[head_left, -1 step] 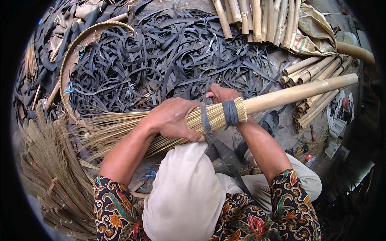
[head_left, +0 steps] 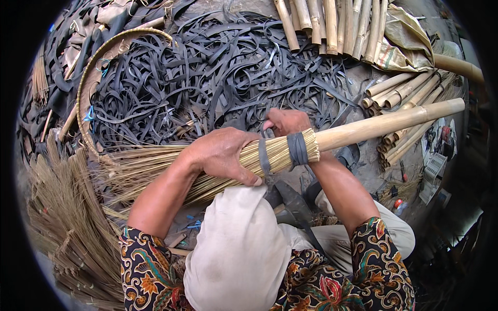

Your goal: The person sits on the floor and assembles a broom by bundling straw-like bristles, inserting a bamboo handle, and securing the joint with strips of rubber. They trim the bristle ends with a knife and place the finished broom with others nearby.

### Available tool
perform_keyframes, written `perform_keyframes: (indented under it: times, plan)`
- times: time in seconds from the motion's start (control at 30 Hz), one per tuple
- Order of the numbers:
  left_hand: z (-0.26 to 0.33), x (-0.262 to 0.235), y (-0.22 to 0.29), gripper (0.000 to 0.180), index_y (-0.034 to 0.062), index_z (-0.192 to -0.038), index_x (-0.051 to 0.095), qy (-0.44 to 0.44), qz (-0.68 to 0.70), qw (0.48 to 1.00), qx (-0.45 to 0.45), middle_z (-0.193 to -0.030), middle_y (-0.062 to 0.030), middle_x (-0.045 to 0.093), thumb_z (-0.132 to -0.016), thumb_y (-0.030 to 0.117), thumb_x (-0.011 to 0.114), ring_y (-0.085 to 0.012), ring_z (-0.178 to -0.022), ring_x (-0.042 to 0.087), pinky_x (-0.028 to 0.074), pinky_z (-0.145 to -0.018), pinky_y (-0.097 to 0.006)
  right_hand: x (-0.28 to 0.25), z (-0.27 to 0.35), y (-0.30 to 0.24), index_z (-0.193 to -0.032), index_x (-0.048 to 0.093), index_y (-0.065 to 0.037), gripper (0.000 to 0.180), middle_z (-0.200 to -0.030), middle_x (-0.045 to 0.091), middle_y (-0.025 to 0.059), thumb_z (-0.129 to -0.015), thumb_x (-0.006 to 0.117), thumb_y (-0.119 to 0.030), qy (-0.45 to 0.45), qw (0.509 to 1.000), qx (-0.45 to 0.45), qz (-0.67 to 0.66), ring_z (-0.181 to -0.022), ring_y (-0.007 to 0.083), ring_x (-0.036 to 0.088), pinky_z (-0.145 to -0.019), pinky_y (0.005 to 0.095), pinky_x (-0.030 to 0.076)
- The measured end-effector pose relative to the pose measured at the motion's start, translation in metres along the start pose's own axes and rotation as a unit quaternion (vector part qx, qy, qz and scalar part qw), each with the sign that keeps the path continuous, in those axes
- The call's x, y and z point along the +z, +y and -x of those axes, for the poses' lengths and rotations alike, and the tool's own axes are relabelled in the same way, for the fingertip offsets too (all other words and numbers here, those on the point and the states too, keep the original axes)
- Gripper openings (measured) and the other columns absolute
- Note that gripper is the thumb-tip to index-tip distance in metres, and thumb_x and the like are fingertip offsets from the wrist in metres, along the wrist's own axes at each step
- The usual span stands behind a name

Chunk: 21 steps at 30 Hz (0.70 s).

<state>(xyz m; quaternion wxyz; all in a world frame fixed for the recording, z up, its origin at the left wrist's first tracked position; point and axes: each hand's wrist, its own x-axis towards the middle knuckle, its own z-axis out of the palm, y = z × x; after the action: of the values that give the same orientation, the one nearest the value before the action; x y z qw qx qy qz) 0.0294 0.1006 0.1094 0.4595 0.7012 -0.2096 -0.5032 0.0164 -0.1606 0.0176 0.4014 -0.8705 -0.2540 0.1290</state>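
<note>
A stick broom (head_left: 282,154) lies across my lap, its bamboo handle (head_left: 386,124) pointing right and its thin bristles fanning out to the left. Round the bound end of the sticks goes a dark rubber strip (head_left: 298,149), and a second turn of strip (head_left: 263,157) sits just left of it. My left hand (head_left: 223,154) wraps over the bundle from above, thumb on the near side. Beyond the broom, my right hand (head_left: 286,122) is closed, apparently on the strip's loose end by its thumb; the forearm passes under the broom, and part of the grip is hidden.
A tangled heap of black rubber strips (head_left: 207,78) spreads ahead, beside a curved rim (head_left: 80,98). Bamboo poles (head_left: 342,26) lie at the far right, with more bamboo pieces (head_left: 399,96) nearer. Dry bristle bundles (head_left: 67,223) lie at my left.
My right hand has shifted slightly left, nearer the strip turn. The broom has tipped a little, its handle end moving slightly right and down.
</note>
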Motion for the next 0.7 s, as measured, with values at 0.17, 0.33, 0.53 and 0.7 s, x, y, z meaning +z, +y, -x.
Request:
perform_keyframes:
  times: [0.17, 0.33, 0.53, 0.7]
  plan:
    - [-0.012, 0.001, -0.011, 0.076, 0.0029, -0.126, 0.070, -0.098, 0.173, 0.980, 0.007, -0.113, -0.0124, 0.078, -0.067, 0.041, 0.098, -0.0227, -0.106, 0.072, 0.054, -0.095, -0.036, -0.018, -0.015, -0.008, -0.084, 0.062, -0.010, 0.025, -0.078, 0.068, 0.0093, -0.084, 0.082, -0.024, -0.039, 0.985, -0.152, 0.068, -0.074, 0.0282, 0.072, -0.063, 0.0427, 0.055]
    - [-0.026, 0.010, -0.026, 0.079, 0.0022, -0.129, 0.066, 0.039, -0.012, 0.997, -0.068, -0.115, -0.0168, 0.076, -0.068, 0.041, 0.096, -0.0309, -0.111, 0.072, 0.055, -0.097, -0.042, 0.014, 0.016, 0.002, -0.153, 0.055, -0.007, 0.052, -0.157, 0.051, 0.0238, -0.102, 0.065, -0.015, -0.075, 0.980, 0.127, 0.132, -0.149, 0.0403, 0.047, -0.118, 0.0446, 0.046]
    - [-0.056, 0.049, -0.034, 0.074, 0.0014, -0.126, 0.064, 0.240, -0.196, 0.932, -0.189, -0.114, -0.0215, 0.073, -0.070, 0.040, 0.093, -0.0412, -0.107, 0.073, 0.058, -0.095, -0.049, -0.024, 0.023, -0.030, -0.123, 0.074, 0.000, 0.038, -0.105, 0.075, 0.0308, -0.105, 0.065, -0.033, -0.226, 0.906, 0.333, 0.128, -0.106, 0.0490, 0.071, -0.095, 0.0533, 0.056]
    - [-0.065, 0.073, -0.043, 0.073, 0.0021, -0.126, 0.063, 0.292, -0.253, 0.905, -0.176, -0.110, -0.0180, 0.072, -0.070, 0.039, 0.093, -0.0372, -0.102, 0.073, 0.058, -0.092, -0.046, 0.002, -0.035, -0.043, -0.091, 0.074, 0.001, 0.047, -0.080, 0.074, 0.0238, -0.106, 0.062, -0.042, -0.033, 0.953, 0.293, 0.075, -0.075, 0.0461, 0.072, -0.073, 0.0539, 0.057]
